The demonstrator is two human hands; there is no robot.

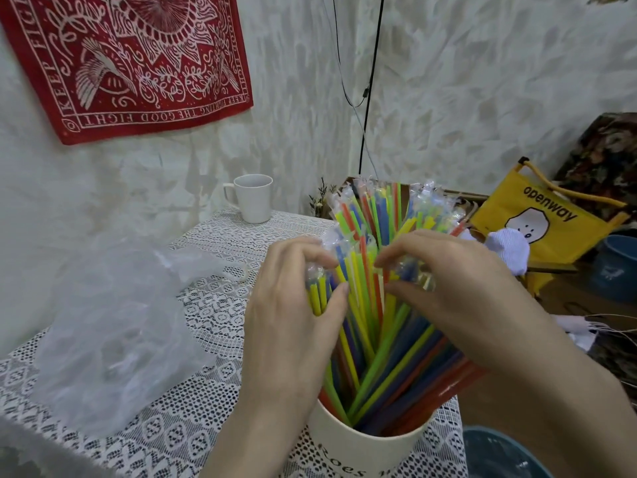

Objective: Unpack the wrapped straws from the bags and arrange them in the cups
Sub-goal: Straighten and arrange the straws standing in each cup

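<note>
Two hands in the bundle: left hand [293, 305] pinches a few wrapped straws [372, 305] near their tops; right hand [458, 291] pinches another cluster just beside it. I read most of the job as done: straws stand packed in the cream cup [362, 450] at the near table edge, and the clear bag [113, 326] lies crumpled to the left, seemingly empty, though glare hides its inside. White mug [254, 201] at the far corner shows no straws. Long axes run near upright, fanning outward, wrapper tips up and away from me.
</note>
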